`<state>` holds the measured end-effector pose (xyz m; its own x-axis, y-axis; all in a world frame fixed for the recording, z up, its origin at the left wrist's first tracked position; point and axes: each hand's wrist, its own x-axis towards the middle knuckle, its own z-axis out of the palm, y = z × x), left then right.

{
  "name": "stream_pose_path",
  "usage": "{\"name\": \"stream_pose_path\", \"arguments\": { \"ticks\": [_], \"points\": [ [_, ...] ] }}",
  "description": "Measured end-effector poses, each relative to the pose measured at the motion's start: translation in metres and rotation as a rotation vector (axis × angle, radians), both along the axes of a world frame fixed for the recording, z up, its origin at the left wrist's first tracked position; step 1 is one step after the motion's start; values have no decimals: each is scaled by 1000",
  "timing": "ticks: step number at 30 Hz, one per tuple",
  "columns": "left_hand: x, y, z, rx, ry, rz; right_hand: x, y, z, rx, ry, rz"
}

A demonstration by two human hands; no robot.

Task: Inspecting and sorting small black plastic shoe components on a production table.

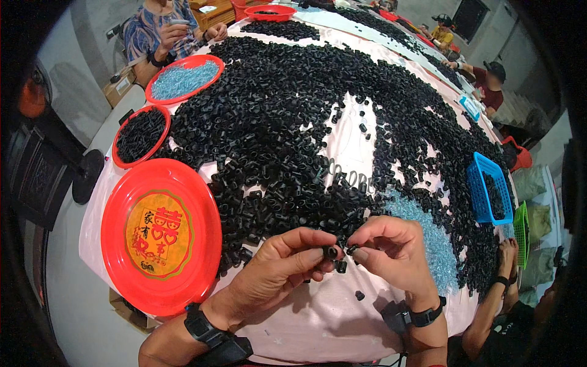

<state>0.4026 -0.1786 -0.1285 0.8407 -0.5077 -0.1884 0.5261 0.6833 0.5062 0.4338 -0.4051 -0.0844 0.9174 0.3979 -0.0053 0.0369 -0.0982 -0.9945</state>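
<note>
My left hand point(278, 263) pinches a small black hollow plastic part point(331, 251) between thumb and forefinger, its round opening showing. Close beside it, the thumb and forefinger of my right hand point(397, 251) are closed on a tiny black piece point(352, 249), too small to make out fully. The two pieces are held a short gap apart, above the pink tablecloth point(306, 324). Just beyond my fingers spreads a big heap of similar black plastic parts point(275, 128). One loose black part point(359, 295) lies on the cloth near my right wrist.
At left stand a large red plate point(113, 244), a red bowl of black pieces point(115, 147) and a red tray of clear bluish pieces point(148, 95). More clear pieces point(428, 244) lie right of my hand. A blue basket point(480, 189) stands farther right. Co-workers sit around the table.
</note>
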Motion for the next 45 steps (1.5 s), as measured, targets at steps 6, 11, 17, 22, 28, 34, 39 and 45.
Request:
{"name": "stream_pose_path", "arguments": {
  "ticks": [6, 11, 17, 22, 28, 34, 39, 45],
  "points": [
    [-4, -2, 8, 386, -7, 72, 7, 1, 10, -409, -52, 226],
    [2, 2, -1, 1148, -1110, 280, 8, -2, -7, -429, -12, 193],
    [12, 12, 17, 1320, -1264, 414, 9, -4, -12, -378, -17, 151],
    [13, 10, 5, 1176, -1012, 300, 11, -5, -12, -347, -90, 149],
    [13, 10, 4, 946, -637, 348, 8, -5, -8, -403, -63, 128],
    [14, 15, -2, 705, -330, 269, 6, 8, -7, -635, -471, 226],
    [4, 6, 7, 587, -262, 109, 17, -25, 4, -660, -314, -159],
    [-2, -9, -3, 758, -426, -124, 29, -69, 10, -940, -183, -84]
  ]
}}
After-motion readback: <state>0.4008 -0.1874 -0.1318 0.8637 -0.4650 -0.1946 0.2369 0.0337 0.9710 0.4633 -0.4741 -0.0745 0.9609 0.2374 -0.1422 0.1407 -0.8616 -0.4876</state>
